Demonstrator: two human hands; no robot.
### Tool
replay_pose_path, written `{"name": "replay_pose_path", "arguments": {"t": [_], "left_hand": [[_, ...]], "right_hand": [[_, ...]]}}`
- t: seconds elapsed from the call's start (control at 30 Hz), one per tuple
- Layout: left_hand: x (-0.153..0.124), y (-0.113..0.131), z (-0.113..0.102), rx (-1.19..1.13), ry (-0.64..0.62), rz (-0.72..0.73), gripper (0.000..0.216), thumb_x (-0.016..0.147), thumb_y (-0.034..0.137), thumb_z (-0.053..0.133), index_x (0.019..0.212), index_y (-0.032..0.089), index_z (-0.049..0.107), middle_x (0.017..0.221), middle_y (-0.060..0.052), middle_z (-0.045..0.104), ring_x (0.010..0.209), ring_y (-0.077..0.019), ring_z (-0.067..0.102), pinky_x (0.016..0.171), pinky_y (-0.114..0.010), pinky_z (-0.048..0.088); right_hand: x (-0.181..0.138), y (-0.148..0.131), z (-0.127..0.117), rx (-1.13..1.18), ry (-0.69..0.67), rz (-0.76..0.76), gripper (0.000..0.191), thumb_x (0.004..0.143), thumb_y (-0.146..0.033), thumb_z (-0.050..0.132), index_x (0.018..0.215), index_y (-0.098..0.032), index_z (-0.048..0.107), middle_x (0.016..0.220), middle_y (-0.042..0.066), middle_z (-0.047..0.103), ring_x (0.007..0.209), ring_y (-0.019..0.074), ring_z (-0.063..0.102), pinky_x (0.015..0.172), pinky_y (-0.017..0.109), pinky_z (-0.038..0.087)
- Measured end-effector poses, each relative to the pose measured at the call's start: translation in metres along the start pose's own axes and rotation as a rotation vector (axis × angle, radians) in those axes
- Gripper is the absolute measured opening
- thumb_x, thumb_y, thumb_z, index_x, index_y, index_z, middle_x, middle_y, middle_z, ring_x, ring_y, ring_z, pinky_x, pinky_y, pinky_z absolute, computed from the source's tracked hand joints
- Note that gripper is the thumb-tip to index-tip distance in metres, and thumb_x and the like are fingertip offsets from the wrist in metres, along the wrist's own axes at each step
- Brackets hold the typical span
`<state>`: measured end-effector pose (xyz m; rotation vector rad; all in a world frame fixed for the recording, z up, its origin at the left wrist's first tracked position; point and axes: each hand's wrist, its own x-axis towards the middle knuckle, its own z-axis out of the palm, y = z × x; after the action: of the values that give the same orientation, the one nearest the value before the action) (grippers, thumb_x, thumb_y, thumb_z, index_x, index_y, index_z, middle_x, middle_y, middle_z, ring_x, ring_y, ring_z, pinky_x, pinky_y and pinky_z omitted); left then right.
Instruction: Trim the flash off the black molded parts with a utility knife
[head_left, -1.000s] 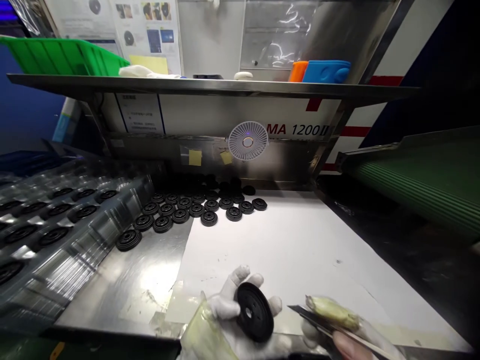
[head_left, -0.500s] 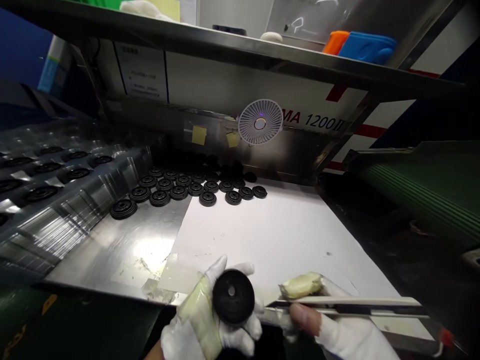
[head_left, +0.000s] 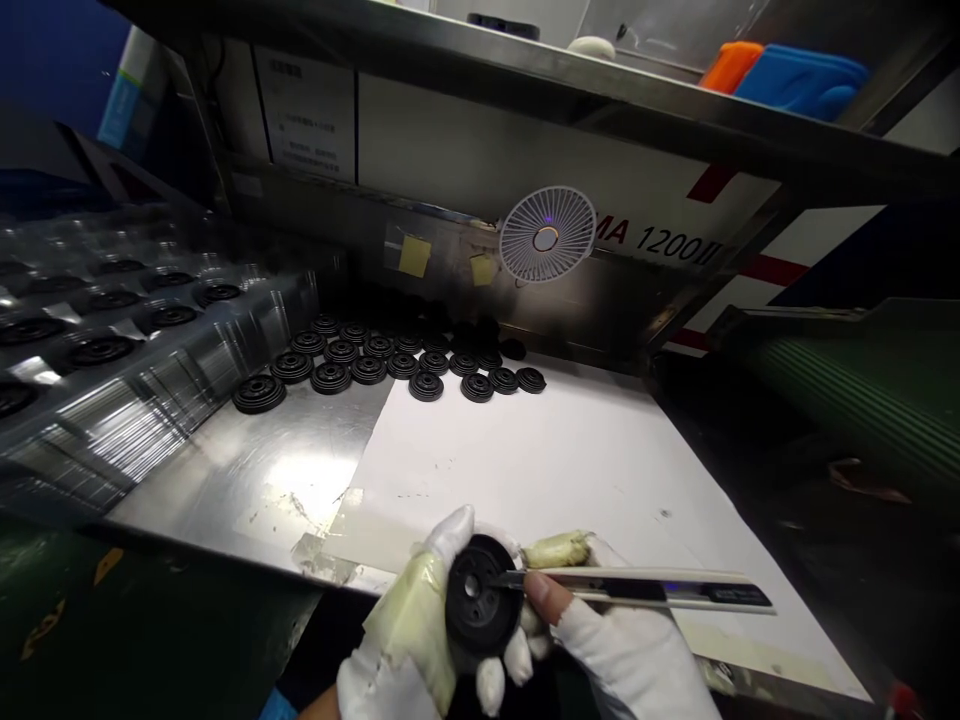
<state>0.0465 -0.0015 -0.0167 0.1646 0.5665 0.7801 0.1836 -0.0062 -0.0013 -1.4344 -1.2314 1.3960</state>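
At lower centre of the frame, the gloved left hand (head_left: 409, 640) firmly grips a black moulded rubber disc (head_left: 480, 610), holding it steady. The gloved right hand (head_left: 615, 650) pinches a slim silver utility knife (head_left: 645, 588), its blade tip on the disc's face beside the centre hole.

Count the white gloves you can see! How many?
2: the left glove grips a black ribbed disc, and the right glove holds a utility knife.

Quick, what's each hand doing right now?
Left hand: closed, holding a black moulded disc.
Right hand: closed, holding a utility knife, its blade against the disc.
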Motion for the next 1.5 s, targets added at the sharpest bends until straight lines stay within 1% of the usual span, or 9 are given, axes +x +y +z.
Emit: {"name": "replay_pose_path", "arguments": {"t": [0.13, 0.27, 0.6, 0.8, 0.97, 1.07, 1.2, 1.33, 1.5], "left_hand": [[-0.007, 0.003, 0.009, -0.029, -0.056, 0.028, 0.05, 0.084, 0.049, 0.034, 0.056, 0.014, 0.056, 0.031, -0.004, 0.044, 0.04, -0.0132, 0.051, 0.033, -0.016, 0.028], [-0.011, 0.005, 0.01, 0.007, -0.067, 0.029, 0.052, 0.085, 0.048, 0.032, 0.053, 0.014, 0.056, 0.031, -0.003, 0.044, 0.04, -0.0126, 0.049, 0.038, -0.018, 0.032], [0.005, -0.006, -0.004, -0.003, -0.068, -0.006, 0.062, 0.082, 0.057, 0.026, 0.05, 0.013, 0.055, 0.036, -0.006, 0.051, 0.032, -0.011, 0.046, 0.044, -0.022, 0.036], [0.0, -0.008, -0.001, 0.013, 0.027, -0.019, 0.065, 0.083, 0.055, 0.023, 0.044, 0.013, 0.054, 0.032, -0.005, 0.046, 0.03, -0.0094, 0.042, 0.043, -0.021, 0.033], [0.003, -0.012, -0.006, 0.002, 0.08, 0.003, 0.061, 0.079, 0.058, 0.027, 0.051, 0.012, 0.055, 0.038, -0.006, 0.049, 0.036, -0.013, 0.047, 0.047, -0.024, 0.039], [0.008, -0.014, -0.01, 0.003, 0.072, -0.043, 0.066, 0.079, 0.059, 0.025, 0.047, 0.01, 0.055, 0.04, -0.007, 0.049, 0.037, -0.013, 0.048, 0.046, -0.024, 0.039], [0.01, -0.013, -0.011, 0.019, 0.041, -0.051, 0.067, 0.078, 0.061, 0.023, 0.05, 0.009, 0.056, 0.042, -0.007, 0.05, 0.036, -0.0122, 0.047, 0.044, -0.023, 0.037], [0.006, -0.01, -0.008, 0.016, -0.033, -0.026, 0.066, 0.076, 0.063, 0.025, 0.051, 0.011, 0.055, 0.042, -0.008, 0.05, 0.036, -0.0116, 0.046, 0.047, -0.024, 0.039], [0.006, -0.01, -0.008, -0.021, -0.018, -0.023, 0.063, 0.079, 0.059, 0.024, 0.052, 0.012, 0.055, 0.04, -0.006, 0.049, 0.035, -0.0109, 0.046, 0.046, -0.023, 0.04]], "right_hand": [[-0.002, 0.006, 0.002, 0.012, 0.008, -0.002, 0.033, 0.072, -0.048, 0.067, 0.069, -0.015, 0.066, 0.058, 0.002, 0.065, 0.06, 0.0194, 0.064, 0.064, 0.034, 0.056], [0.003, 0.013, 0.0, 0.006, 0.034, -0.012, 0.031, 0.072, -0.046, 0.068, 0.07, -0.015, 0.065, 0.072, 0.002, 0.069, 0.075, 0.0202, 0.065, 0.078, 0.037, 0.053], [0.005, 0.015, -0.001, -0.016, 0.105, 0.032, 0.022, 0.059, -0.037, 0.079, 0.065, -0.019, 0.07, 0.064, 0.003, 0.069, 0.065, 0.0255, 0.065, 0.067, 0.031, 0.055], [0.001, 0.004, -0.002, -0.022, 0.115, 0.053, 0.027, 0.051, -0.035, 0.083, 0.065, -0.017, 0.068, 0.061, 0.004, 0.068, 0.06, 0.0253, 0.064, 0.063, 0.032, 0.056], [-0.008, -0.01, 0.012, 0.256, -0.141, 0.221, 0.046, 0.062, -0.059, 0.067, 0.047, -0.018, 0.056, 0.048, 0.007, 0.062, 0.051, 0.0254, 0.063, 0.058, 0.037, 0.055], [-0.01, -0.007, 0.017, 0.375, -0.244, 0.286, 0.05, 0.064, -0.062, 0.063, 0.043, -0.019, 0.049, 0.042, 0.006, 0.057, 0.049, 0.0255, 0.062, 0.056, 0.039, 0.054], [-0.007, 0.007, 0.011, 0.257, -0.101, 0.227, 0.041, 0.065, -0.052, 0.069, 0.052, -0.016, 0.055, 0.041, 0.002, 0.055, 0.041, 0.0179, 0.056, 0.048, 0.031, 0.05], [-0.003, 0.01, 0.004, 0.099, 0.086, 0.131, 0.034, 0.055, -0.043, 0.08, 0.063, -0.015, 0.063, 0.052, 0.004, 0.063, 0.046, 0.0185, 0.058, 0.047, 0.028, 0.051], [-0.003, 0.002, 0.006, 0.062, 0.088, 0.113, 0.028, 0.053, -0.033, 0.083, 0.06, -0.015, 0.063, 0.047, 0.001, 0.061, 0.042, 0.0162, 0.055, 0.043, 0.025, 0.048]]}}
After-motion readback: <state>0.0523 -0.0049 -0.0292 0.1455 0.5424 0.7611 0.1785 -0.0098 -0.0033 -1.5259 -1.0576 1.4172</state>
